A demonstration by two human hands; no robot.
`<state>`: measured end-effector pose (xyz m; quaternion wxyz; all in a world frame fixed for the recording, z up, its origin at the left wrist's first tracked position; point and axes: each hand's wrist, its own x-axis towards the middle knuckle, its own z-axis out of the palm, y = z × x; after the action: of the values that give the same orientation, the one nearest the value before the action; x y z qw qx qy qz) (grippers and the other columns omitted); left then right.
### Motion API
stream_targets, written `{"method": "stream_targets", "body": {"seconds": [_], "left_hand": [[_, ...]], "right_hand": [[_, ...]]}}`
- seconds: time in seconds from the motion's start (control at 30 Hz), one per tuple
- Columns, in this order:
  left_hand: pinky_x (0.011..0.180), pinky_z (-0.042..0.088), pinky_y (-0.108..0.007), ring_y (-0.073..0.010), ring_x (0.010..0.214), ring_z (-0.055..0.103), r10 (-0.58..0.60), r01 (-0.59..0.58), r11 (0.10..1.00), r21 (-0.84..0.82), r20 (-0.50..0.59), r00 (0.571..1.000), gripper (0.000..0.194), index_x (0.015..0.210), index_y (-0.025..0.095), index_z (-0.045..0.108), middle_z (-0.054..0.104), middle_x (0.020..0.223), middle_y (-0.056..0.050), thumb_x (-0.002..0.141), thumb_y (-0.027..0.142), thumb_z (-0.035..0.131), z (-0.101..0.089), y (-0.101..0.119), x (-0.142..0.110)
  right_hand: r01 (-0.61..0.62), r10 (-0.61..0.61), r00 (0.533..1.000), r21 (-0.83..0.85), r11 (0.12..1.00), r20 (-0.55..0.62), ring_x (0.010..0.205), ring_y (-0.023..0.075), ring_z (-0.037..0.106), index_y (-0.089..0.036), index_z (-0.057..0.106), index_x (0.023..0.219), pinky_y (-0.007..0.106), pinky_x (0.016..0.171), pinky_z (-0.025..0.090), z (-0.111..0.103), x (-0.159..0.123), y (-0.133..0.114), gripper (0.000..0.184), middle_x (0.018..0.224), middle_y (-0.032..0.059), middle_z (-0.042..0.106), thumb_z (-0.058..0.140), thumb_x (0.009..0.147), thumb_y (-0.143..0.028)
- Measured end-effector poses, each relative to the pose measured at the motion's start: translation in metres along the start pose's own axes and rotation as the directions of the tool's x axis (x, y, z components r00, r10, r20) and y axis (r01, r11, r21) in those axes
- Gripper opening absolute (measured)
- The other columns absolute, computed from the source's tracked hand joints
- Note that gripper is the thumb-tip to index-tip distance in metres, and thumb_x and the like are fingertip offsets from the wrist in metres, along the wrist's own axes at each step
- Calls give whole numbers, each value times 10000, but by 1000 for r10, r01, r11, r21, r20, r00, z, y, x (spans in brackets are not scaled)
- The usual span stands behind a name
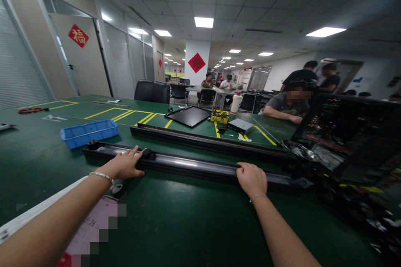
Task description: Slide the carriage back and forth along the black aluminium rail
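A long black rail [191, 167] with a shiny channel lies across the green table in front of me. My left hand [127, 164] rests on its left part with fingers spread, the thumb toward the near side. One fingertip reaches a small black block [148, 154] sitting on the rail. Farther right, my right hand [253, 178] has its fingers curled over the rail's near edge. Behind and roughly parallel lies a second long black rail [200, 139], which neither hand touches. The right end of the front rail runs into dark clutter and is hard to make out.
A blue plastic bin [89, 133] stands behind the front rail's left end. Farther back are a black flat panel [189, 116], a grey box [240, 126] and a white bottle [236, 103]. A phone [94, 225] lies below my left forearm. A person [286, 106] sits across the table.
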<state>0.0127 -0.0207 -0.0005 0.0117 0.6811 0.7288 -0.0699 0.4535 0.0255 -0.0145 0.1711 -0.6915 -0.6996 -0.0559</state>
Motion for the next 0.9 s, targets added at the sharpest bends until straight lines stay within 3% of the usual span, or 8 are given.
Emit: {"method": "stream_targets", "body": {"seconds": [0.9], "left_hand": [[1004, 286, -551, -405, 1309, 288, -2, 2, 1000, 8, 36, 999, 962, 1430, 161, 212, 142, 1486, -251, 641, 614, 522, -6, 4, -2]], "right_hand": [[1, -1, 1000, -6, 1000, 3, 1052, 172, 542, -235, 660, 1046, 316, 904, 339, -1, 0, -1, 392, 1111, 17, 653, 350, 805, -239]]}}
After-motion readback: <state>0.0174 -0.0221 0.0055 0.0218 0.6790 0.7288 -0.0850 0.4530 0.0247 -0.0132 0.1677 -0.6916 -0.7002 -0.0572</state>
